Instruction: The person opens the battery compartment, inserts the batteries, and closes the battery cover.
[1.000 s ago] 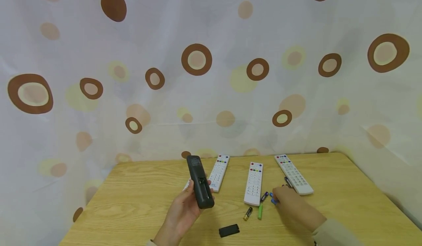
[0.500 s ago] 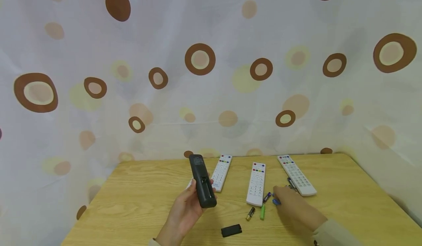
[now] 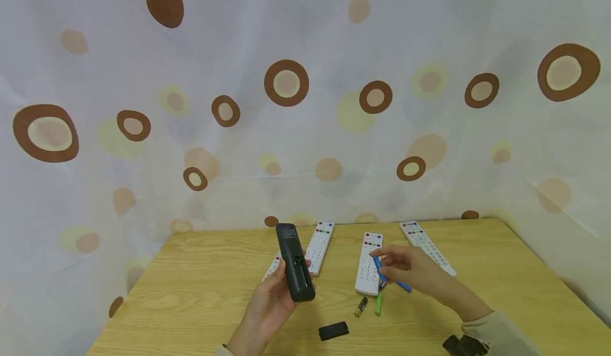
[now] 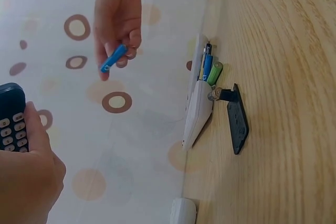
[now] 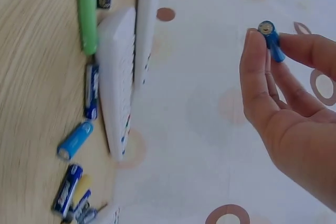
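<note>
**Blue battery pinched, dark remote opened**

Right of lower centre, the battery is pinched by the right hand, off the tabletop. At lower centre, the remote is gripped by the left hand, bay exposed; firm steadying is advised while the battery's ends are checked. More room is offered at lower left than among the white remotes; the far edge is backed by cloth.

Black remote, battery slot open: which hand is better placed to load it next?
Probably the right hand: it pinches a blue battery, while the left hand holds the black remote, its open battery compartment exposed.
</note>
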A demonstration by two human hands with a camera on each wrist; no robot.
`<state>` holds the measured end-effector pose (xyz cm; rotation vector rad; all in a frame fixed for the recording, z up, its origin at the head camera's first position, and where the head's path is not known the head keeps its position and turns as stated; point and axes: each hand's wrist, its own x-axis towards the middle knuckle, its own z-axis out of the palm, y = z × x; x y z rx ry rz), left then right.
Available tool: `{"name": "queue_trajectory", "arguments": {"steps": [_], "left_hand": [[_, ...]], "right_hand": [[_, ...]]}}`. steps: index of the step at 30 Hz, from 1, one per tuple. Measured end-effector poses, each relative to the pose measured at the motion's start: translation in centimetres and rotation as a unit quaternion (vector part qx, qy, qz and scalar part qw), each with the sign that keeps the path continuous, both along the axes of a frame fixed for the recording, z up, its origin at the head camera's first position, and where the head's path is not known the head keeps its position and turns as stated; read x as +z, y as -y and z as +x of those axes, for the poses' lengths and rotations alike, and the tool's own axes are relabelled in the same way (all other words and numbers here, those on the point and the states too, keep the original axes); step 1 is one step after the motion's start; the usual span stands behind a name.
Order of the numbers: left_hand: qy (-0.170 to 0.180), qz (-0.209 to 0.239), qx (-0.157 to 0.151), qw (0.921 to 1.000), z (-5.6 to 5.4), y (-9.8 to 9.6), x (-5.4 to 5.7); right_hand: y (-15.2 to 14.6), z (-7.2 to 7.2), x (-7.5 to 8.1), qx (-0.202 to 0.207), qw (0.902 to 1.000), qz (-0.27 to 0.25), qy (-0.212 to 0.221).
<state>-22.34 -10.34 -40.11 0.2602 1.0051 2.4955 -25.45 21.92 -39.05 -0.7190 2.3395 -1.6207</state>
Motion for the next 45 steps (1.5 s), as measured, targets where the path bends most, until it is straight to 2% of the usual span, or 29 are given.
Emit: {"name": "queue_trajectory", "arguments": {"steps": [6, 12, 15, 21, 27, 30, 33, 37, 41, 45], "left_hand": [[0.008, 0.007, -0.001, 0.9999, 0.1, -0.1, 0.0], [0.011, 0.014, -0.002, 0.9998, 0.2, -0.2, 0.0], [0.008, 0.016, -0.006, 0.9998, 0.2, -0.2, -0.1], [0.003, 0.014, -0.011, 0.9998, 0.2, -0.1, -0.1], [0.007, 0.016, -0.01, 0.9998, 0.3, -0.2, 0.0], [0.011, 0.018, -0.008, 0.9997, 0.4, -0.2, 0.1], [0.014, 0.019, -0.006, 0.9997, 0.4, -0.2, 0.1], [0.013, 0.02, -0.007, 0.9997, 0.4, -0.2, 0.1], [0.012, 0.018, -0.004, 0.9998, 0.4, -0.3, 0.0], [0.014, 0.013, -0.001, 0.9998, 0.4, -0.4, 0.0]], "right_hand": [[0.5, 0.4, 0.6, 0.007, 0.9973, -0.062, 0.039], [0.9, 0.5, 0.6, -0.005, 0.9928, -0.09, 0.079], [1.1, 0.4, 0.5, 0.003, 0.9902, -0.105, 0.092], [1.6, 0.2, 0.2, 0.016, 0.9887, -0.113, 0.097], [2.0, 0.2, -0.1, -0.015, 0.9887, -0.102, 0.108], [2.2, 0.2, -0.1, -0.03, 0.9837, -0.112, 0.137], [2.5, 0.1, 0.0, -0.036, 0.9738, -0.14, 0.175], [2.7, 0.3, 0.0, -0.012, 0.9655, -0.162, 0.203], [2.8, 0.4, 0.0, 0.028, 0.9644, -0.165, 0.204], [3.3, 0.5, 0.0, 0.037, 0.9655, -0.167, 0.196]]}}
